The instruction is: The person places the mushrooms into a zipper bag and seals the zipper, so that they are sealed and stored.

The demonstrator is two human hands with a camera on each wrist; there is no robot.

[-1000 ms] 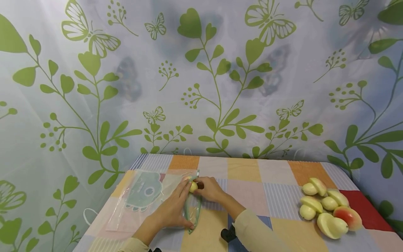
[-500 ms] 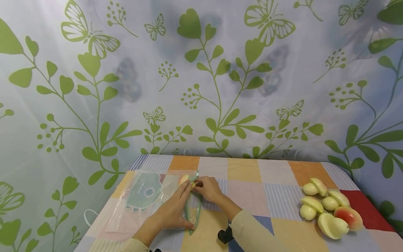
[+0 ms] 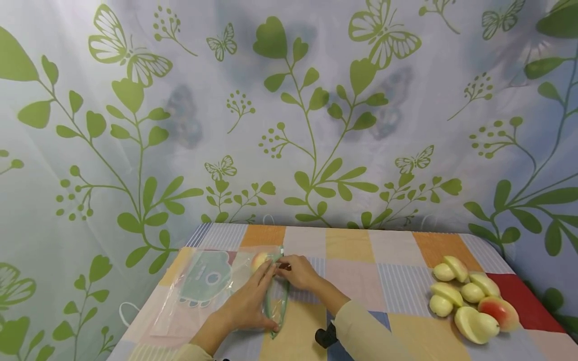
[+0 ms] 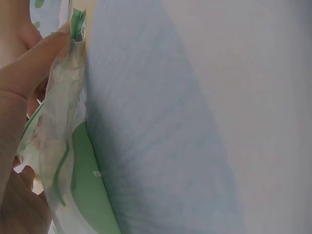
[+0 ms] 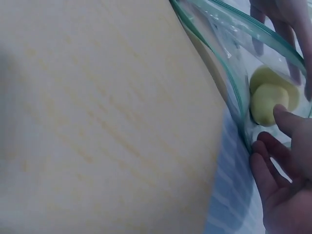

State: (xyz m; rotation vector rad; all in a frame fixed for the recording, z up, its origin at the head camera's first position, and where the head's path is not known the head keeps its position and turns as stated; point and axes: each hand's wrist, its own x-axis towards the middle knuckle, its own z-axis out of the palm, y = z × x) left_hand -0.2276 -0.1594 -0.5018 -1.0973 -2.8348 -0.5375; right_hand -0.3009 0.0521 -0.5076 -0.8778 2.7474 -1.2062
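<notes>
A clear zip bag [image 3: 205, 281] with a blue-green cartoon print lies flat at the table's left, its green-edged mouth facing right. Inside the mouth, toward its far end, sits a pale yellow fruit [image 5: 269, 105] with a red blush and a rounded lobe. My left hand [image 3: 246, 303] grips the bag at the mouth, its thumb at the near end and long fingers reaching to the far end. My right hand [image 3: 300, 271] holds the lip at the far end; its thumb [image 5: 287, 119] touches the fruit while the other fingers stay by the green lip, partly hidden.
Several similar yellow and red fruits [image 3: 471, 292] lie in a cluster at the right of the table. The patchwork tablecloth [image 3: 347, 281] reaches back to a leaf-and-butterfly curtain [image 3: 289, 125]. A white cord loop [image 3: 128, 312] shows beside the table's left edge.
The fruit has moved left from between my hands into the bag, under its clear film. My right fingers have stayed by the mouth, and my left hand has hardly moved.
</notes>
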